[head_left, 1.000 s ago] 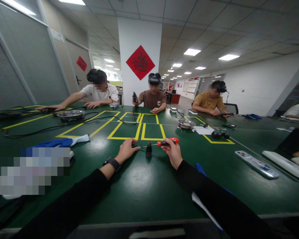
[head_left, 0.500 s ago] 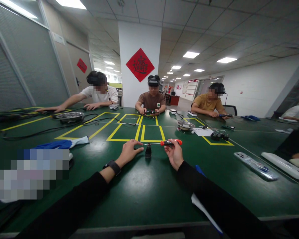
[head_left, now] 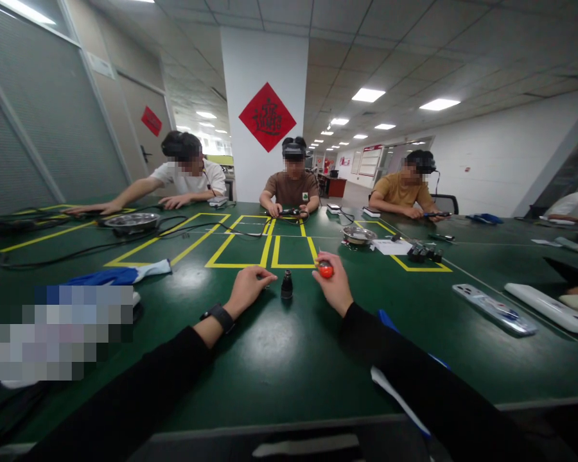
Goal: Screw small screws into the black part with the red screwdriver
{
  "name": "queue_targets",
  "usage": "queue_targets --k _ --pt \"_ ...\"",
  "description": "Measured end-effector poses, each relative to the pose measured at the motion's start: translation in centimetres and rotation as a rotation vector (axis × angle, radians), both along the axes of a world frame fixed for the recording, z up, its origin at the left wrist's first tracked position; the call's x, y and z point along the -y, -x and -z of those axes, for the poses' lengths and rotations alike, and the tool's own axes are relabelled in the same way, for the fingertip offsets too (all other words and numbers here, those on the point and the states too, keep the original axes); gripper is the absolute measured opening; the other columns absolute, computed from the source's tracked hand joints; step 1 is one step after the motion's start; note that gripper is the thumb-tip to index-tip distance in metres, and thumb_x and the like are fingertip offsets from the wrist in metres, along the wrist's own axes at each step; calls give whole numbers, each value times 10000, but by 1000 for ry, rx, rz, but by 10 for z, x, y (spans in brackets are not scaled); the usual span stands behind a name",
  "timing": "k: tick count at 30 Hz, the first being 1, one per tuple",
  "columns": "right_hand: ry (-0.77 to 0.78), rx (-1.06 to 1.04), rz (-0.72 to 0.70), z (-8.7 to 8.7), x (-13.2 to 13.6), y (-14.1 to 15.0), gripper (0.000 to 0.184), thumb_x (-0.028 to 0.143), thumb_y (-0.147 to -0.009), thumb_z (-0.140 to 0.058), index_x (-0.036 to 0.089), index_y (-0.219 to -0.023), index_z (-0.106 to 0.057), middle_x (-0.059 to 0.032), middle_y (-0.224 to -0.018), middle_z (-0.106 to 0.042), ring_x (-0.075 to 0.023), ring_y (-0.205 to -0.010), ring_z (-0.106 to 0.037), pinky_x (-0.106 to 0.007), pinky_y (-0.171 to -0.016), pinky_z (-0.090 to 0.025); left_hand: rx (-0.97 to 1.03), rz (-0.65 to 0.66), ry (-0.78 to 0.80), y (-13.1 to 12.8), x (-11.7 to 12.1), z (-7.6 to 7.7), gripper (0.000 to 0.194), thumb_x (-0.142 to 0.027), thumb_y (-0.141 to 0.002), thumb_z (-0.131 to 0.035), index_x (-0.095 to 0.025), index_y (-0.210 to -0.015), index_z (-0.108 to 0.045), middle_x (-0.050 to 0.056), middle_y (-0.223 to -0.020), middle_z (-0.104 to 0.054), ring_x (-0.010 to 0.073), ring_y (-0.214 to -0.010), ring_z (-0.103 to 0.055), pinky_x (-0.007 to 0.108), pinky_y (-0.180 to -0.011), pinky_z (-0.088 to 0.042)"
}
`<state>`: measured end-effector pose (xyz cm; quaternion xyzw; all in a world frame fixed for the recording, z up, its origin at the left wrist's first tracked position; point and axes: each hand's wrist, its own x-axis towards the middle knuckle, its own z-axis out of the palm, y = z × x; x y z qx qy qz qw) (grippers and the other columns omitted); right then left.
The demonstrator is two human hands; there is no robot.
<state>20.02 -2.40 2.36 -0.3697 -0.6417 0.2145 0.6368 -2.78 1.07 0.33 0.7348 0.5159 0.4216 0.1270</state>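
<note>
A small black tapered piece (head_left: pixel 286 285) with a wider base stands upright on the green table between my hands. My right hand (head_left: pixel 334 285) is closed around a screwdriver (head_left: pixel 325 269). The red butt of its handle faces me, and the shaft is hidden from view. Left of the black piece, my left hand (head_left: pixel 250 287) has thumb and fingertips pressed together in a pinch. Anything between those fingertips is too small to make out. Neither hand touches the black piece.
Blue-and-white gloves (head_left: pixel 118 274) lie at the left. Metal bowls (head_left: pixel 359 235) stand farther back, near black blocks (head_left: pixel 424 253). At right are a clear-cased phone (head_left: pixel 494 309) and a white device (head_left: pixel 549 308). Several people sit around the table (head_left: pixel 270 359).
The screwdriver has swung from lying sideways, shaft toward my left hand, to pointing away from me. My left fingers have drawn together into a pinch. The black piece still stands.
</note>
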Motion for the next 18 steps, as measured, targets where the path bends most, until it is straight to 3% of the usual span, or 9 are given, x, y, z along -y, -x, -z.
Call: queue_targets --k 2,4,9,12,18 --pt "-71 365 -16 1 2 -1 318 -32 -611 -508 194 -818 -597 -47 -1085 -533 -200 -1062 -485 -348 -914 -378 66 6 -23 -2 3 -4 337 -459 -800 -492 -178 -766 -675 15 -675 -664 174 -656 -597 268 -638 -417" --pt "-51 638 -69 3 6 -1 393 -99 -559 -451 187 -788 -592 -42 -1042 -535 -187 -997 -494 -327 -870 -380 138 28 -20 -3 8 -7 390 -447 -867 -373 -174 -784 -640 -14 -545 -594 143 -537 -549 249 -579 -399" --pt "-14 1011 -155 6 12 1 403 -93 -623 -466 210 -828 -635 -23 -978 -569 -158 -835 -480 -259 -711 -369 207 115 -66 -9 22 -13 427 -393 -922 -264 -189 -587 -434 -39 -450 -419 121 -482 -456 232 -556 -368" --pt "-1 1039 -173 5 11 1 378 -49 -719 -452 241 -830 -669 -5 -927 -590 -147 -839 -500 -250 -733 -371 187 168 -108 -14 28 -14 404 -345 -936 -243 -191 -594 -392 -32 -504 -430 120 -519 -445 236 -590 -364" --pt "-43 732 101 -6 16 6 154 152 -822 -518 206 -916 -628 -25 -929 -573 -129 -723 -533 -262 -714 -407 64 298 -96 -22 38 -14 294 -318 -938 -261 -188 -751 -447 -42 -549 -438 114 -512 -431 228 -566 -345"
